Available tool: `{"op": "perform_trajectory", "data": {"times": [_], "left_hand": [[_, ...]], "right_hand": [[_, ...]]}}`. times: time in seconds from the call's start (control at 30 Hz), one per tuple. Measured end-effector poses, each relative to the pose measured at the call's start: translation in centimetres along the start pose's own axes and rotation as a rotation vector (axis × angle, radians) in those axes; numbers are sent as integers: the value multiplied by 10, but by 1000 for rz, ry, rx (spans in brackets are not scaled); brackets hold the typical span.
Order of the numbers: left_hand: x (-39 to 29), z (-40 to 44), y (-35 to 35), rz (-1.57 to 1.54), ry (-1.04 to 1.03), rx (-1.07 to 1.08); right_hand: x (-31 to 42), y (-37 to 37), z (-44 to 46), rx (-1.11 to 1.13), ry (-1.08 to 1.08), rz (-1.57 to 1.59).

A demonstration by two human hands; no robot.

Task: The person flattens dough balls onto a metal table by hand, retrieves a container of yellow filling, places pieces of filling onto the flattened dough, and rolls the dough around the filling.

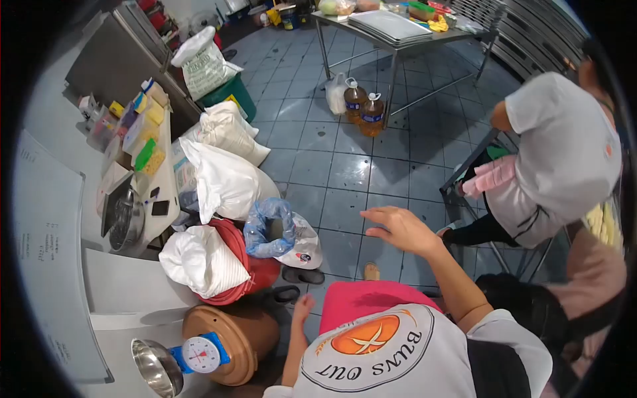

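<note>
My right hand (401,231) is stretched out over the tiled floor, palm down, thumb apart from the fingers, holding nothing. Low beside my body hangs my left hand (303,310), its fingers loosely bent and nothing visible in them. Nearest to it are a pair of dark slippers (303,275) and a brown lidded bin (229,341). Farther left, a white sack (202,262) rests in a red tub (255,272). Next to that stands a bag (305,245) with a blue plastic liner (269,229) around its opening.
Full white sacks (229,176) line the left, beside a table (166,182) of containers. A dial scale (201,355) and steel bowl (156,368) stand lower left. Oil jugs (371,116) stand under a steel table (458,36). A co-worker in a white shirt (564,132) is at right.
</note>
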State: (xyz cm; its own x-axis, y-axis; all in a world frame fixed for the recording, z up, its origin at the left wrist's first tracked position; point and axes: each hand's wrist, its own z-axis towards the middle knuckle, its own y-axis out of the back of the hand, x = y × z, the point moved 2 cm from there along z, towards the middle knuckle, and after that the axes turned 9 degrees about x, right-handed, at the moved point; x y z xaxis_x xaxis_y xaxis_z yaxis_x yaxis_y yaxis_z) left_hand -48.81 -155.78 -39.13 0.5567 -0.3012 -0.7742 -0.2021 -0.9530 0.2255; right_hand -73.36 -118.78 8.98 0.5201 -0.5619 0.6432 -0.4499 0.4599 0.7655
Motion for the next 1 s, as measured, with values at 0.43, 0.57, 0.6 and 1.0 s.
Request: {"op": "perform_trajectory", "data": {"times": [0.43, 0.57, 0.6, 1.0], "left_hand": [[-137, 174, 97, -127, 262, 43], [-170, 248, 176, 11, 178, 0], [-181, 265, 200, 29, 146, -22], [-340, 366, 293, -422, 228, -162]], "right_hand": [[-105, 65, 217, 142, -104, 113], [-118, 102, 308, 90, -76, 83], [-119, 105, 322, 85, -92, 112], [-214, 134, 555, 230, -104, 112]]}}
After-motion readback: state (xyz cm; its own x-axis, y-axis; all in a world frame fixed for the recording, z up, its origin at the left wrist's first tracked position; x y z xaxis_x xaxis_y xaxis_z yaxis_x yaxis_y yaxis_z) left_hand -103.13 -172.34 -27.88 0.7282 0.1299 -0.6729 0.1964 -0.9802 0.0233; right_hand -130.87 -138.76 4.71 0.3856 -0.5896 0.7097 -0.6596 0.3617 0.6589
